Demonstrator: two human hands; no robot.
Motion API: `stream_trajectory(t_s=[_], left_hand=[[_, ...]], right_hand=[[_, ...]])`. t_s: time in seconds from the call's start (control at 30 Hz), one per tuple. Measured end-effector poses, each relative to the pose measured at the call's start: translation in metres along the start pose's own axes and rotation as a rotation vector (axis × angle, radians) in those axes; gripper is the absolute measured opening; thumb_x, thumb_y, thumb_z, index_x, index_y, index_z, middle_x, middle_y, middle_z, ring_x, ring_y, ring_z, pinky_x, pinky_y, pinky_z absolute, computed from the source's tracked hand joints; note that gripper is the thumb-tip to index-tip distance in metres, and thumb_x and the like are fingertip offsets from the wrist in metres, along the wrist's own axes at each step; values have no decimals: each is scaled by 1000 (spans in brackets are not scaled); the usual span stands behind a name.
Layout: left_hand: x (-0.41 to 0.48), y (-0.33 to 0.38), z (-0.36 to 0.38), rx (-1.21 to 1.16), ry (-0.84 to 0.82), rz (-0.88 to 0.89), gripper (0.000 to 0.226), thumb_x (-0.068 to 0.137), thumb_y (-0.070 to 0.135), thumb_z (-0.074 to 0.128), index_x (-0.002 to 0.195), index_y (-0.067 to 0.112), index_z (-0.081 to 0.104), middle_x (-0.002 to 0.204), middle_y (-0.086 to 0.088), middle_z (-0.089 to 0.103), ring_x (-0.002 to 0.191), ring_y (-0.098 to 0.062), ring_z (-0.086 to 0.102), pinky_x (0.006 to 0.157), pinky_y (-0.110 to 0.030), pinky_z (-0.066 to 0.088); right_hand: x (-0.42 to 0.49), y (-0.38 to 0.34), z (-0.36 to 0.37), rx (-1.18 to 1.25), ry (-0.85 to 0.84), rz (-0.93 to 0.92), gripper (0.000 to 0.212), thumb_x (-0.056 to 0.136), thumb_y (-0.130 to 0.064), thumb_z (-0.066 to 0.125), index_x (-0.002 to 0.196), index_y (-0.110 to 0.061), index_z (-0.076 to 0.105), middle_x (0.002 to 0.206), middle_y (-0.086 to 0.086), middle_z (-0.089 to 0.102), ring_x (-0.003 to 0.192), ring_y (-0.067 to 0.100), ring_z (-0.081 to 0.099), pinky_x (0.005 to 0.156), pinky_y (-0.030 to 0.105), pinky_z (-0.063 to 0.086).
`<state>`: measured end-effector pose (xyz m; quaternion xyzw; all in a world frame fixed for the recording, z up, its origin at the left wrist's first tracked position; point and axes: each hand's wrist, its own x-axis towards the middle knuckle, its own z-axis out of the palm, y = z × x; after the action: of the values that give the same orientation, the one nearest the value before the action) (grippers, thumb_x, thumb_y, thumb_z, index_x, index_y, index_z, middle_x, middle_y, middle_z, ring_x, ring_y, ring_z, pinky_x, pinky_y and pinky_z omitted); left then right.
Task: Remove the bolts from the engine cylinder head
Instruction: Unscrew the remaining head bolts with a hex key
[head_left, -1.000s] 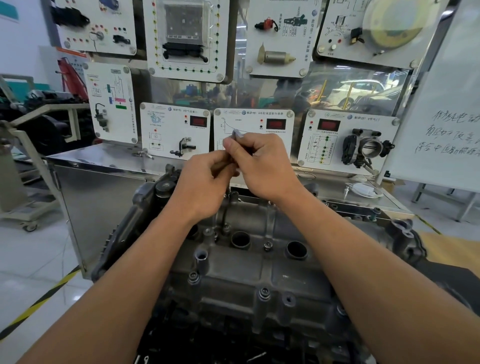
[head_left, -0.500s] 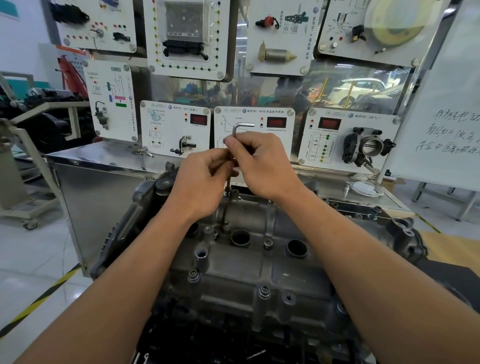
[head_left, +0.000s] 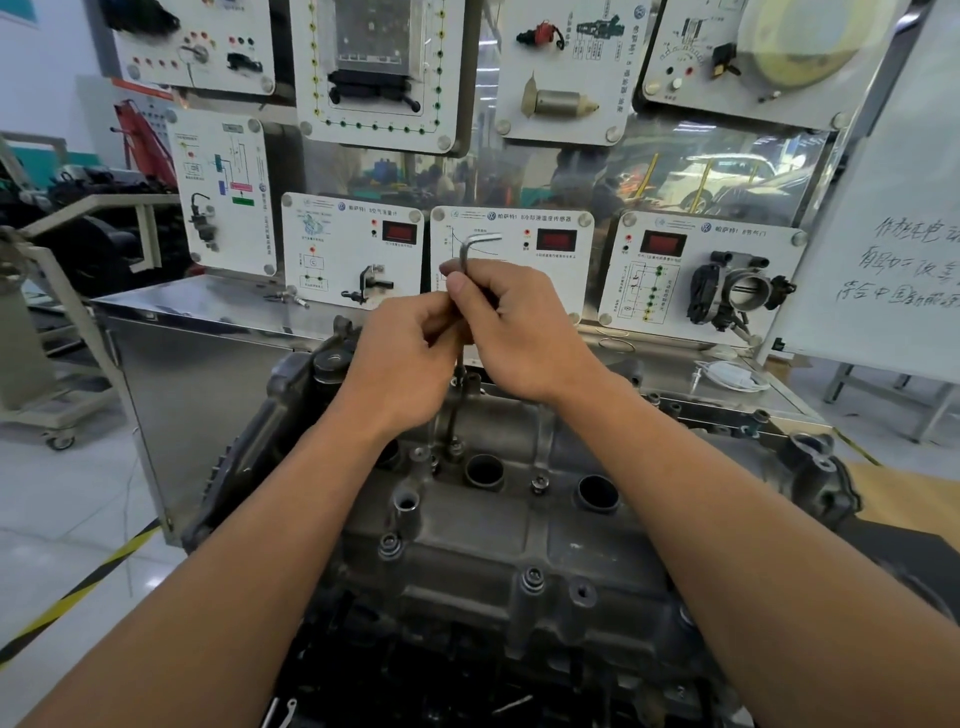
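The grey engine cylinder head (head_left: 467, 540) fills the lower middle of the head view. Several bolts sit in it, such as one (head_left: 532, 578) near the front and one (head_left: 539, 484) between two round plug holes. A metal L-shaped hex key (head_left: 464, 260) stands upright, its lower tip in a bolt (head_left: 455, 445) at the rear left of the head. My right hand (head_left: 514, 322) grips the key's shaft just below the bend. My left hand (head_left: 405, 358) pinches the shaft lower down. The short arm of the key points right.
A steel bench (head_left: 197, 332) behind the engine carries upright white training panels (head_left: 353, 249), one with a throttle body (head_left: 737, 291). A whiteboard (head_left: 893, 208) leans at the right. A trolley frame (head_left: 57, 322) stands at the left, and yellow-black floor tape (head_left: 78, 592) runs below it.
The hex key has turned in my fingers: its short arm, hidden a second ago, now sticks out above my right hand, pointing right. Both hands stay on the shaft.
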<state>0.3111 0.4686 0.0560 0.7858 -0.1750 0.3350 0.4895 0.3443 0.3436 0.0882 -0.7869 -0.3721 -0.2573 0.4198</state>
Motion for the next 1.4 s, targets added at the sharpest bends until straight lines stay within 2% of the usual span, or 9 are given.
stream_trajectory(t_s=[0.1,0.27,0.43,0.53,0.7,0.83,1.0,1.2,1.4], left_hand=[[3,1,2,11,72,-40,16,91,2,65,89,15,74,75,12,72,65,3,67,61,-10,48],[9,-3,6,77,180,-51,6,83,12,76,82,15,71,72,8,71,65,-3,67,63,-15,51],[3,-3,1,-1,-9,6,22,95,5,59,106,19,72,94,11,75,90,-1,71,79,-16,54],[3,0,0,27,36,41,30,92,-1,60,89,27,71,79,15,73,73,0,70,67,-14,52],[7,1,5,99,118,-20,10,87,13,72,92,21,70,81,7,73,77,-9,71,74,-28,58],[4,1,1,98,-12,49,22,94,7,59,93,28,64,81,24,69,80,9,67,71,-7,49],[5,3,1,207,37,78,41,90,5,63,66,37,57,54,27,61,57,8,62,54,-4,39],[8,3,7,210,123,39,26,85,15,74,71,34,61,60,15,62,58,0,59,55,-6,41],[2,3,0,2,4,64,24,95,1,58,102,19,73,88,13,75,83,-2,72,75,-17,56]], right_hand=[[-1,-1,-1,-13,-29,9,29,105,-17,43,109,0,66,105,15,71,94,25,65,84,41,51],[0,1,-3,9,64,-23,33,98,-19,60,72,0,68,60,8,62,58,18,53,56,34,42],[1,0,-1,-33,26,7,34,102,-19,51,80,2,67,71,12,67,69,25,61,65,41,49],[1,0,-1,-74,-20,32,34,105,-22,44,98,2,66,87,11,71,83,26,64,76,45,51],[-1,-1,-4,-13,51,32,28,98,-29,58,88,-9,76,78,-1,73,76,16,68,74,39,55],[0,-3,-2,-49,-5,43,31,102,-28,51,91,-8,72,81,3,72,80,22,66,76,47,53],[2,-4,-7,-234,-118,82,44,105,-44,33,131,-19,58,118,4,70,111,27,62,94,47,50],[2,-2,-8,-125,28,75,32,97,-37,58,83,-13,75,75,4,72,74,24,65,71,47,53],[3,-4,-8,-189,-95,98,33,103,-41,43,102,-24,70,103,-2,74,98,22,66,85,45,53]])
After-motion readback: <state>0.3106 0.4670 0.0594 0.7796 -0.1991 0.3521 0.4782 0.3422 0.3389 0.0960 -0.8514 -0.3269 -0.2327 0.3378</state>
